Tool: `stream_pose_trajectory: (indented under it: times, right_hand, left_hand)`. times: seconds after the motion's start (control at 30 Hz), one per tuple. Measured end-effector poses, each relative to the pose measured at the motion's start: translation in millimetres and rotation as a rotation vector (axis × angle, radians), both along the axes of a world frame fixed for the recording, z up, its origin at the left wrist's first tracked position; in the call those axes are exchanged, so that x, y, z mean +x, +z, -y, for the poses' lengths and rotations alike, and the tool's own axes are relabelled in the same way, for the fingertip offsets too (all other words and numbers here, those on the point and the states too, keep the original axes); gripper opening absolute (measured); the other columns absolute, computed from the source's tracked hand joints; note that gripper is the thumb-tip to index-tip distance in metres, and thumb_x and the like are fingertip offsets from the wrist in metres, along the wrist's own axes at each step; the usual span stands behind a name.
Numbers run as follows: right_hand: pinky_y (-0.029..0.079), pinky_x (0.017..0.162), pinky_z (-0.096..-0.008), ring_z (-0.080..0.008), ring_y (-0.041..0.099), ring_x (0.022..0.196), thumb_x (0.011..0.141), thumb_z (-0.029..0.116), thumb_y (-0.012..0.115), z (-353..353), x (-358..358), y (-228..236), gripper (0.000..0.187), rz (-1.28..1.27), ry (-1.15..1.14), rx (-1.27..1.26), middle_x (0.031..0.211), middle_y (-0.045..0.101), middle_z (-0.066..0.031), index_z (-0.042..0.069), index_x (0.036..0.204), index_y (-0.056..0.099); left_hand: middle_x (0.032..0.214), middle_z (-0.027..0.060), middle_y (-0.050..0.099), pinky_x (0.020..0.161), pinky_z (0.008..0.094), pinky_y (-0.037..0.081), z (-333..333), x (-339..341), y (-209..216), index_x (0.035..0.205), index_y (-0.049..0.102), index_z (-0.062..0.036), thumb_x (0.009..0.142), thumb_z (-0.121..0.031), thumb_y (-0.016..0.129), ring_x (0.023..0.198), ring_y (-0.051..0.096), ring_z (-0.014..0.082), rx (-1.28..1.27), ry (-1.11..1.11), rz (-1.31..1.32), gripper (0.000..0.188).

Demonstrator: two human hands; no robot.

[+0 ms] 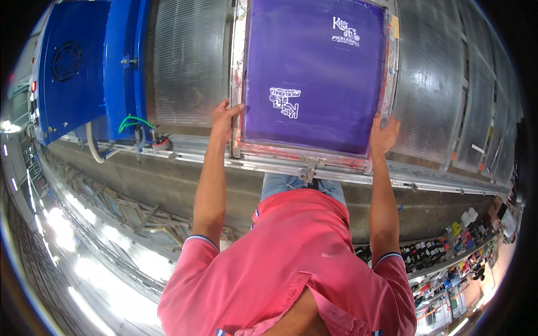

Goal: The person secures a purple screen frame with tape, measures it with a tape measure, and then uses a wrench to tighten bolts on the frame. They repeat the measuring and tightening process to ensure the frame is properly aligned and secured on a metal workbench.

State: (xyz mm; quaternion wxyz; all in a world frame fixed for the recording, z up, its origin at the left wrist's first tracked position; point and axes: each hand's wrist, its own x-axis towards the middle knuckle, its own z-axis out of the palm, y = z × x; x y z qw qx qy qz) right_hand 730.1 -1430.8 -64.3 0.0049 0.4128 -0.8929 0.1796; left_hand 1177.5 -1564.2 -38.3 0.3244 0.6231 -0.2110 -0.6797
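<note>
In front of me a screen printing frame (302,149) lies flat over the long table, its metal bars smeared with ink. Purple mesh (319,73) fills it and carries two white logo designs, one upright at upper right and one upside down at lower left. My left hand (226,119) grips the frame's left bar near the lower corner, thumb on top. On the opposite bar, my right hand (384,134) is closed round the edge near the lower right corner. The undersides of both bars, where my fingers curl, are hidden.
Ribbed grey panels (188,61) flank the frame. At far left stands a blue machine (73,67) with a vent, a green tube (131,120) and a hose. A metal rail (443,185) with a small clamp (307,171) runs along the near edge. Shelves of containers (431,252) stand behind me.
</note>
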Motion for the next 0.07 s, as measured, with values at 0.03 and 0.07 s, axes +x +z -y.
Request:
stream_pose_trajectory:
  times: [0.03, 0.07]
  right_hand:
    - [0.047, 0.090, -0.0482, -0.0412, 0.058, 0.106, 0.086, 0.039, 0.070, 0.0, 0.1, 0.2, 0.055, 0.013, -0.004, 0.006, 0.113, 0.058, -0.0211, -0.003, 0.119, 0.061]
    - [0.047, 0.091, -0.0481, -0.0412, 0.058, 0.106, 0.086, 0.039, 0.070, -0.1, 0.2, 0.5, 0.055, 0.025, -0.009, 0.012, 0.114, 0.058, -0.0211, -0.003, 0.120, 0.061]
  left_hand:
    - [0.097, 0.0089, 0.069, 0.073, 0.0299, 0.058, -0.4, 0.6, -0.4, 0.117, 0.057, -0.0012, 0.086, -0.004, 0.073, 0.081, 0.068, 0.0142, 0.001, 0.000, -0.004, 0.035]
    - [0.097, 0.0089, 0.069, 0.073, 0.0297, 0.057, -1.0, 1.0, -0.9, 0.118, 0.057, -0.0016, 0.086, -0.004, 0.073, 0.081, 0.068, 0.0143, 0.001, 0.000, -0.008, 0.036]
